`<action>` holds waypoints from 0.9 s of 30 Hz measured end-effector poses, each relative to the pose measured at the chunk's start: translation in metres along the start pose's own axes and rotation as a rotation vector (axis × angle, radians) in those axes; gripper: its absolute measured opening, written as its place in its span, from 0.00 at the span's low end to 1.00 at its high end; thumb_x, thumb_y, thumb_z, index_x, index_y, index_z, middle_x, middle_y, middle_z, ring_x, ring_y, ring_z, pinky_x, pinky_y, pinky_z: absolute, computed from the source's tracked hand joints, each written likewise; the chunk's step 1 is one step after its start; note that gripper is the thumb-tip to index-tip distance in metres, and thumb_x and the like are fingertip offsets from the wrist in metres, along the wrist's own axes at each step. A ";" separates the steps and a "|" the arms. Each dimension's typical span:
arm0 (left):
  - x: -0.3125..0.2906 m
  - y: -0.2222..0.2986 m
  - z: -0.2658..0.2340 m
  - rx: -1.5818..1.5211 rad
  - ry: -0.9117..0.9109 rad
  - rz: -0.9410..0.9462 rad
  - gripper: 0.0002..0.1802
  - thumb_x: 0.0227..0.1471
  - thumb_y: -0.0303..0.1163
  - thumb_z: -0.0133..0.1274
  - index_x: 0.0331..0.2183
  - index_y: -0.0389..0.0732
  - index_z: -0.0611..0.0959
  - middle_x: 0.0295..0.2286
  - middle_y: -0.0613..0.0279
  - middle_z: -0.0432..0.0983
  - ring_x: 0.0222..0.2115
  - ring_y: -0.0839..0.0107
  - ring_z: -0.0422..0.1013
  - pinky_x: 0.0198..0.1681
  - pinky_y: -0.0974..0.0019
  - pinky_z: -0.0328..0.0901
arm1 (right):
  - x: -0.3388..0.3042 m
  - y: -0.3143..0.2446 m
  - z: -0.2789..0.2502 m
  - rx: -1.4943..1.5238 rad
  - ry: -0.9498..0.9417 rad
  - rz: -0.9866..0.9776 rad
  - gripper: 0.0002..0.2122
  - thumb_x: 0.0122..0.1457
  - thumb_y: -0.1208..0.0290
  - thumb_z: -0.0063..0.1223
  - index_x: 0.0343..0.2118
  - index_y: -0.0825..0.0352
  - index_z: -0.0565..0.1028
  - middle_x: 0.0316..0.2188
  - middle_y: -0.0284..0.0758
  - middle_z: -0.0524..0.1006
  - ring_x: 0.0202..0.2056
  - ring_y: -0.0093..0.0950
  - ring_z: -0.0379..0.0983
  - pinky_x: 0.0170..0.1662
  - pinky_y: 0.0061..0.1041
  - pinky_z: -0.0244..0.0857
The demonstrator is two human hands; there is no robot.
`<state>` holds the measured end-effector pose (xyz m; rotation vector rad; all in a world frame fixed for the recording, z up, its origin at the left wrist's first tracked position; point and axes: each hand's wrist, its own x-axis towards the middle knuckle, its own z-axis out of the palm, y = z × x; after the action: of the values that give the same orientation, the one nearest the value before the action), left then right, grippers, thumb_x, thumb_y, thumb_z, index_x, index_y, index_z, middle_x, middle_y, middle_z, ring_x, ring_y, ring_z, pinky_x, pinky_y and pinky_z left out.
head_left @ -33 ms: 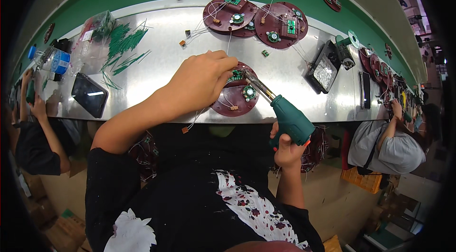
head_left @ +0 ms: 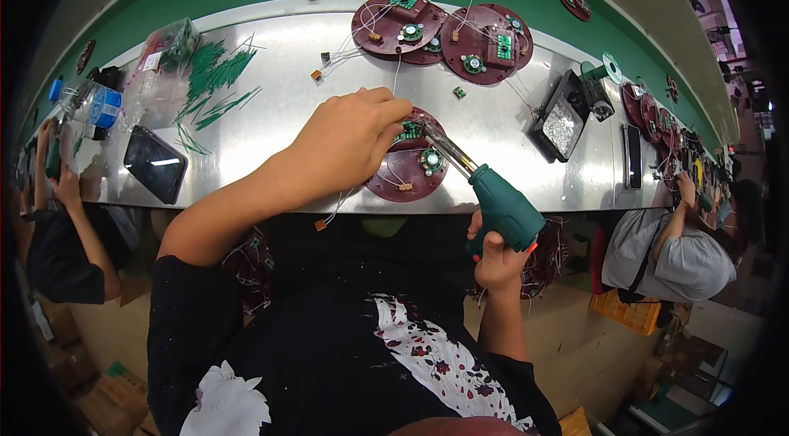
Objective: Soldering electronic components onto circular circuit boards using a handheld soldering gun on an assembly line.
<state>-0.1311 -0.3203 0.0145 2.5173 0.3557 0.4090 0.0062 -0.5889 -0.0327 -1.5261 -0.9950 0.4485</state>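
In my right hand (head_left: 499,262) is a green pistol-shaped soldering iron (head_left: 505,210), its metal barrel slanting up and left. The tip reaches the small green circuit board (head_left: 406,133) on a round maroon plate (head_left: 399,188) at the bench's near edge. My left hand (head_left: 349,136) is closed over the plate's upper left, its fingertips pinched beside the board; what they hold is too small to make out. A thin white wire (head_left: 397,74) rises just beyond those fingers. A round green-rimmed part (head_left: 431,160) and a tan connector (head_left: 404,187) are on the plate.
More maroon plates (head_left: 486,70) with boards and wires lie beyond. Right are a black tray (head_left: 560,119) and a green spool (head_left: 610,68). Left are green wires (head_left: 215,74), a phone (head_left: 154,165) and a bottle (head_left: 103,107). Co-workers sit at left (head_left: 74,251) and right (head_left: 670,251).
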 end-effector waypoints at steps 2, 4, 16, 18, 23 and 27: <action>0.000 0.000 0.001 -0.015 0.009 0.008 0.07 0.59 0.26 0.54 0.40 0.36 0.79 0.36 0.49 0.77 0.37 0.45 0.75 0.39 0.47 0.70 | -0.001 -0.001 0.000 0.005 0.007 0.028 0.33 0.67 0.40 0.52 0.49 0.76 0.73 0.31 0.37 0.76 0.29 0.25 0.74 0.30 0.24 0.68; 0.001 0.000 0.000 -0.022 0.014 0.012 0.07 0.59 0.26 0.54 0.40 0.36 0.79 0.35 0.50 0.77 0.36 0.45 0.75 0.38 0.47 0.69 | -0.001 -0.004 0.007 0.045 0.063 0.023 0.34 0.67 0.39 0.50 0.49 0.76 0.73 0.30 0.37 0.76 0.29 0.26 0.75 0.32 0.26 0.69; 0.003 0.002 -0.002 0.015 -0.015 0.011 0.07 0.60 0.28 0.53 0.39 0.37 0.81 0.34 0.49 0.77 0.34 0.44 0.76 0.38 0.47 0.72 | 0.003 0.003 0.011 0.151 0.296 0.013 0.38 0.68 0.35 0.43 0.49 0.79 0.72 0.26 0.39 0.76 0.35 0.34 0.80 0.47 0.36 0.74; 0.003 0.003 -0.003 0.014 -0.016 0.014 0.07 0.60 0.28 0.53 0.39 0.37 0.81 0.34 0.49 0.77 0.34 0.44 0.76 0.38 0.47 0.72 | 0.003 0.005 0.011 0.122 0.289 0.003 0.39 0.68 0.35 0.43 0.50 0.79 0.71 0.25 0.39 0.75 0.34 0.34 0.80 0.45 0.34 0.74; 0.004 0.008 -0.006 0.040 -0.047 -0.014 0.08 0.59 0.28 0.53 0.39 0.35 0.80 0.35 0.49 0.78 0.36 0.46 0.77 0.39 0.48 0.72 | 0.009 0.005 0.011 0.129 0.327 -0.043 0.38 0.69 0.36 0.43 0.51 0.79 0.71 0.26 0.40 0.76 0.31 0.31 0.79 0.41 0.30 0.74; 0.005 0.006 -0.003 0.072 -0.028 0.005 0.07 0.58 0.28 0.55 0.39 0.36 0.78 0.35 0.52 0.77 0.39 0.48 0.75 0.41 0.50 0.70 | 0.013 -0.001 0.010 0.149 0.320 -0.027 0.37 0.70 0.37 0.42 0.52 0.80 0.70 0.28 0.41 0.76 0.27 0.28 0.76 0.37 0.28 0.74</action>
<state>-0.1269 -0.3217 0.0214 2.5923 0.3591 0.3688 0.0056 -0.5731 -0.0303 -1.3952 -0.7160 0.2431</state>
